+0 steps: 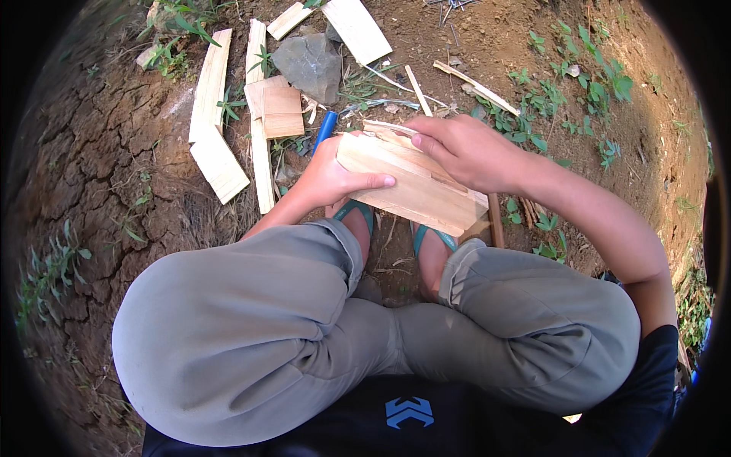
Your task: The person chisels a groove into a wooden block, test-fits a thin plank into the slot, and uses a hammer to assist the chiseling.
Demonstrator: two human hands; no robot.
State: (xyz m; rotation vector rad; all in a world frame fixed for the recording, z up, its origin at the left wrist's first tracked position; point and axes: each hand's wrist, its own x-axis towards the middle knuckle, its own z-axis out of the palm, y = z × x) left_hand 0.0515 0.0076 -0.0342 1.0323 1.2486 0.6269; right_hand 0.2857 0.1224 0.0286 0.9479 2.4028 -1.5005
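Observation:
A pale wooden piece (426, 190) with a flat near face and a rough, splintered upper edge is held above my feet, tilted down to the right. My left hand (324, 177) grips its left end, thumb laid across the near face and fingers hidden behind. At the upper edge my right hand (464, 152) is closed, thumb and fingers round a thin wood strip (387, 126) that lies along that edge. Whether the strip is loose or joined to the piece, I cannot tell. Just beyond my left hand, a blue rod-like handle (325, 131) sticks up; its lower end is hidden.
Several pale boards (209, 91) lie on the dirt at the left, one long slat (260, 164) among them. Beyond my hands are a grey stone (308, 67), another board (356, 30), thin sticks (477, 87) and nails (451, 7). Green weeds (590, 76) grow at the right.

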